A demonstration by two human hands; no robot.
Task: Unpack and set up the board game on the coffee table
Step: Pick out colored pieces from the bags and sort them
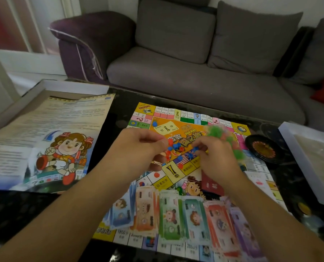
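Observation:
A colourful paper game board (187, 118) lies flat on the dark coffee table (123, 103). Over its middle, my left hand (138, 148) pinches small red and blue plastic pieces (171, 145). My right hand (216, 159) pinches a blue piece (195, 149) close beside it. More red and blue pieces lie on the board below the hands. A blurred cluster of green and pink pieces (219, 133) sits just beyond my right hand. Stacks of play money (176, 214) are fanned in a row along the board's near edge. A dark red card (212, 183) lies under my right wrist.
The open box (70, 86) holds a printed rules sheet (49, 140) at the left. A black roulette-style spinner (263, 148) sits at the board's right edge. A white box half (297, 152) stands at the far right. A grey sofa (195, 72) runs behind the table.

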